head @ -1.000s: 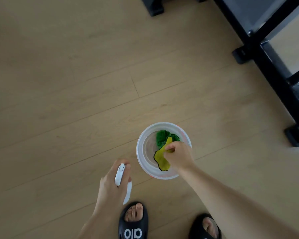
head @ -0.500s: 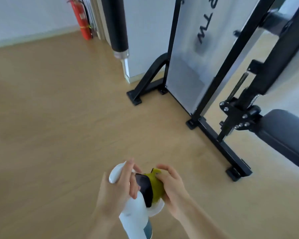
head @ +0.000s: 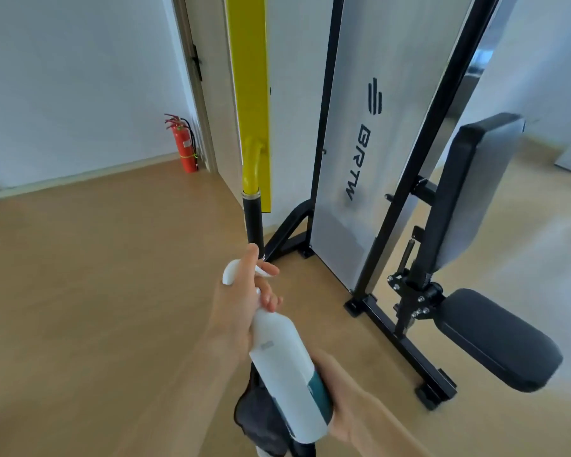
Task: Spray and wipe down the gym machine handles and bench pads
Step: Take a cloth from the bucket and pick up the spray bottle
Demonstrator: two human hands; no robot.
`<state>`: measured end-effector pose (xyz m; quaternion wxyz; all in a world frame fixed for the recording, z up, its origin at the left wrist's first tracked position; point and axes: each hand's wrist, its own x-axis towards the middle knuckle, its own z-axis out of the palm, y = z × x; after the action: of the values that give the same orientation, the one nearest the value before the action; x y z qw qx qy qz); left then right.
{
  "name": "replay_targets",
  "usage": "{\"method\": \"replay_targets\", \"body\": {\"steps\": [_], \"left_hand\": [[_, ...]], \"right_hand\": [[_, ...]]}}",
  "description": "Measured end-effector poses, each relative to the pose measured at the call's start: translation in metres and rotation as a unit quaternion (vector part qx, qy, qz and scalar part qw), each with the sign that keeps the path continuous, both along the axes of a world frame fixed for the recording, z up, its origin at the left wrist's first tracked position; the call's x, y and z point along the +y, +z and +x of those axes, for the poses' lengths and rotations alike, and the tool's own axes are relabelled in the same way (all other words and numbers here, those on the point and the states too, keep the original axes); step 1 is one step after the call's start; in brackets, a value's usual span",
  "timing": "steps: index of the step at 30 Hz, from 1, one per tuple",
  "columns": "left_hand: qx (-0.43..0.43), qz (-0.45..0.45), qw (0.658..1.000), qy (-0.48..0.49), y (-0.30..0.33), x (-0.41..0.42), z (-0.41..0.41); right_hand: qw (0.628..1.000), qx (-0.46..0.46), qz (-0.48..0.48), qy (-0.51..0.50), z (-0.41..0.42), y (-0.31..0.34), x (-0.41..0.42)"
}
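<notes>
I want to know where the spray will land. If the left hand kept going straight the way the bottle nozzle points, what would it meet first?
Probably the black handle grip: the left hand aims the spray bottle at its lower end, though depth is unclear.

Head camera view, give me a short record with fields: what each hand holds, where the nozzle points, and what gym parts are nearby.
left hand: left hand grips the spray bottle at the trigger
right hand: right hand under the bottle's base; dark cloth there, grip hidden
nozzle aim: toward the black handle
handle mount: yellow arm
pads: back pad and seat pad, to the right
</notes>
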<state>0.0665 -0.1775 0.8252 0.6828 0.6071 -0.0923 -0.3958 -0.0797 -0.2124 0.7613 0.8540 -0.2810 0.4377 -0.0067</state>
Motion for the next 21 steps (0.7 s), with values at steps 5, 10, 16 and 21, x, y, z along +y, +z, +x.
{"method": "replay_targets", "body": {"steps": [5,10,16,21], "left_hand": [[-0.053,-0.011,0.997,-0.050,0.032,0.011,0.009],[-0.151,-0.032,0.986,-0.070,0.051,0.020,0.019],[-0.218,-0.002,0.973,-0.074,0.046,0.027,0.037],[-0.294,0.030,0.949,-0.109,0.029,0.035,0.057]], "right_hand": [[0.999,0.029,-0.021,-0.013,0.013,0.030,0.007],[0.999,-0.031,-0.019,-0.004,0.026,0.063,0.015],[0.977,0.093,-0.164,-0.103,0.045,0.047,-0.002],[0.971,0.037,-0.171,-0.162,0.048,0.054,-0.028]]}}
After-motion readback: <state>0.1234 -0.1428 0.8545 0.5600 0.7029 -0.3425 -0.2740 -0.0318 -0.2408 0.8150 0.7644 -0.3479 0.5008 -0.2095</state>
